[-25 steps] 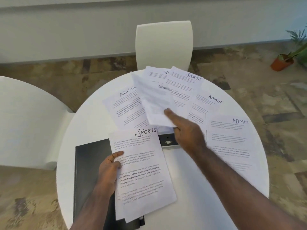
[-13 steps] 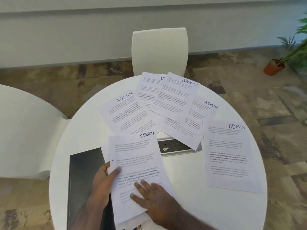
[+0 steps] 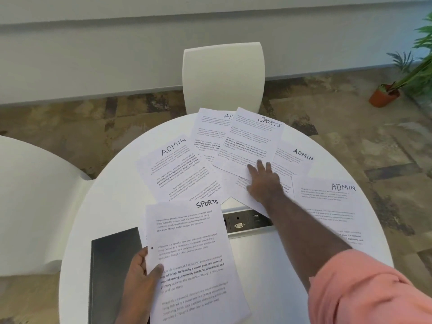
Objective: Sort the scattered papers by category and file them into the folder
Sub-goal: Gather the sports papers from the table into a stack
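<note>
My left hand grips a small stack of white sheets headed SPORTS, held over the near part of the round white table. A dark folder lies shut under that stack at the near left. My right hand reaches across the table, fingers spread flat on the lower edge of another SPORTS sheet at the far side. Sheets headed ADMIN lie around it: one at the left, one partly covered behind, one at the right and one nearer right.
A metal socket panel is set into the table's middle, partly under papers. A white chair stands at the far side and another at the left. A potted plant sits on the floor at the far right.
My right hand brought a sheet onto the SPORTS stack in my left hand, pressed it down, then reached out to the far SPORTS sheet. The view tilted slightly.
</note>
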The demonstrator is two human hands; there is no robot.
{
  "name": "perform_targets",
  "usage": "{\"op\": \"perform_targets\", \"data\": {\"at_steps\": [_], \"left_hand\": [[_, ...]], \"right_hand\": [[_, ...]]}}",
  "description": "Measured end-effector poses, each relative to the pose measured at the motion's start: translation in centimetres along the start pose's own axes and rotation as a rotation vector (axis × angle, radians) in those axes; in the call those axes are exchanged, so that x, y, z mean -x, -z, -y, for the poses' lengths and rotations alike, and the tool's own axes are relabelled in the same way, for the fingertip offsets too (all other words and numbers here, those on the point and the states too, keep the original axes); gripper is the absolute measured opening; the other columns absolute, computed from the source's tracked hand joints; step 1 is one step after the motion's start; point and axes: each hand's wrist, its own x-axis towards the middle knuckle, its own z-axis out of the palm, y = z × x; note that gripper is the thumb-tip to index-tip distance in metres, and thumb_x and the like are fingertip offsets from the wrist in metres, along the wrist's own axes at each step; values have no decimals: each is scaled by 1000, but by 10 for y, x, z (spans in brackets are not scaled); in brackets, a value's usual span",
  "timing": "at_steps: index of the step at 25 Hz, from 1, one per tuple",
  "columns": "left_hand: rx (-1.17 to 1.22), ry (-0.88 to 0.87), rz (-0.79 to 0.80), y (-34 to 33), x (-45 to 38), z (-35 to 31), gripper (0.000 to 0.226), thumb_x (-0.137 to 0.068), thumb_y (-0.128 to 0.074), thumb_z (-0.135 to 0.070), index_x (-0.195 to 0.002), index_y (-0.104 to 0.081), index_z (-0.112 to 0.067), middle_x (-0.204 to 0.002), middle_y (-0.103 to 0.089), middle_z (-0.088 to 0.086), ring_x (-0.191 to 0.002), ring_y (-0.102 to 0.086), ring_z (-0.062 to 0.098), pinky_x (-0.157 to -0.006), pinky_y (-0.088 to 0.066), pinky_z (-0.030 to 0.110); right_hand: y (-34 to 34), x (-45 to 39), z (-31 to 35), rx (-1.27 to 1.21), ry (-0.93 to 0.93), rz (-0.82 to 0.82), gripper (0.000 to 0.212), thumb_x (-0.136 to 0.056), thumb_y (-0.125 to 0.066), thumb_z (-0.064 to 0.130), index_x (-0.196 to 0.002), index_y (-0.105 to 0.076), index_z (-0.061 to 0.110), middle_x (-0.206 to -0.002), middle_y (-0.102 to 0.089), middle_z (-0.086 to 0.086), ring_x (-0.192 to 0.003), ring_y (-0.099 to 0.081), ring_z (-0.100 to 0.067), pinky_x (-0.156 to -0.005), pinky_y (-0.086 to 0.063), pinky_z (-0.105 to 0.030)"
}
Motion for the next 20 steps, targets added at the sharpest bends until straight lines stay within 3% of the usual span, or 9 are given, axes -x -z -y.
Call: {"op": "perform_targets", "data": {"at_steps": [4, 8, 12, 14, 17, 20], "left_hand": [[21, 25, 18, 4, -7, 6, 47, -91, -58, 9, -113, -57, -33, -104, -78, -2, -95, -75, 24, -87, -56, 48], [40, 30, 25, 6, -7, 8, 48, -92, -59, 9, -117, -57, -31, -105, -78, 0, -99, -73, 27, -92, -54, 54], [65, 38, 35, 7, -7, 9, 50, -91, -58, 11, -120, -56, -30, -106, -78, 1, -94, -75, 22, -81, -57, 45], [89, 44, 37, 7, -5, 9, 52, -91, -56, 14, -116, -56, -31, -106, -78, 2, -93, -75, 21, -74, -58, 39], [92, 11, 13, 7, -3, 7, 58, -90, -55, 15, -121, -51, -34, -109, -76, 1, -97, -74, 20, -81, -57, 46], [52, -49, -4, 9, 4, 3, 69, -89, -56, 14, -133, -45, -39, -116, -73, -4, -105, -71, 17, -89, -56, 48]], "right_hand": [[1, -27, 8, -107, -23, 79, 60, -99, -46, 29, -153, -22, 26, -163, -16, -8, -144, -25, -35, -108, -36, -50], [-2, -29, 8, 19, 8, -41, 53, -100, -37, 15, -152, -27, 20, -155, -32, -15, -129, -44, -38, -99, -46, -50], [-2, -32, 11, 120, 46, -10, 59, -99, -36, 7, -155, -18, 15, -157, -28, -20, -129, -46, -41, -96, -48, -49], [1, -31, 7, 139, 60, -22, 60, -98, -37, 4, -155, -18, 12, -152, -37, -19, -124, -51, -38, -92, -51, -47], [17, -25, -2, 28, 55, -111, 55, -99, -36, 5, -153, -29, 15, -134, -57, -14, -113, -60, -35, -91, -52, -43], [41, -1, -5, -199, 55, -331, 52, -99, -43, 8, -149, -42, 23, -142, -56, -6, -112, -63, -34, -91, -51, -41]]}}
